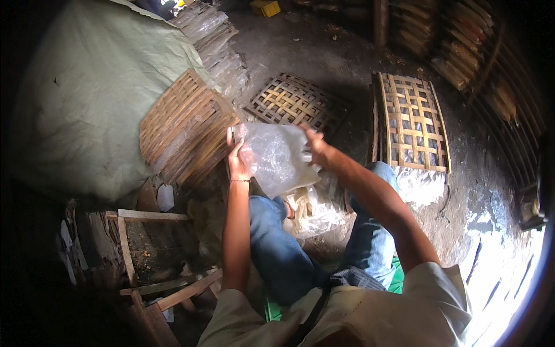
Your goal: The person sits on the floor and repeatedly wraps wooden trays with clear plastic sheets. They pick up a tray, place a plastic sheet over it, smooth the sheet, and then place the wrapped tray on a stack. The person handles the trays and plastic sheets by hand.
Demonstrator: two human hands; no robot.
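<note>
The thin, milky-clear plastic sheet (277, 159) could tear or slip if the blurred right hand (312, 143) tugs too hard while the left hand (238, 155) pinches its left edge, or its loose bottom could snag on the crumpled, shiny clear plastic heap (318, 215) below both hands. The hands are apart with the sheet spread between them, though I cannot tell whether the right fingers close on its right edge. It looks limp, wrinkled and glossy, its lower corner drooping
</note>
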